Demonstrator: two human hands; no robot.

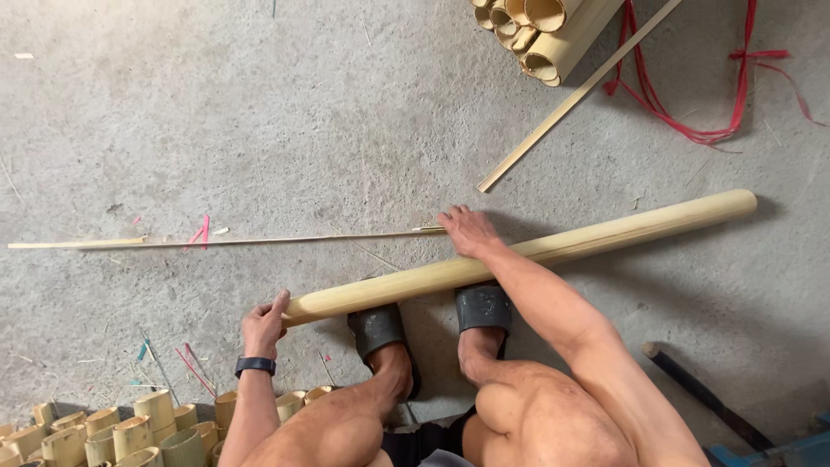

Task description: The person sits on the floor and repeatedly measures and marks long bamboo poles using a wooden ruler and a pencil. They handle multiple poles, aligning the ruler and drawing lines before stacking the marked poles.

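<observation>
Left fingers (278, 304): curled around the near end of the long, pale-yellow round bamboo pole (519, 256).
Right fingers (456, 220): spread flat, pressed on the pole's middle, by a thin bamboo strip (225, 242).
Pole: lies aslant on the grey concrete floor (259, 104), before the sandalled feet.
Handling: judged stiff, smooth, fairly light; best gripped near an end.

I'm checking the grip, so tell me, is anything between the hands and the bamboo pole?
Nothing visible. The left hand grips the near end of the bamboo pole, and the right hand rests on its middle, both touching it directly.
</observation>
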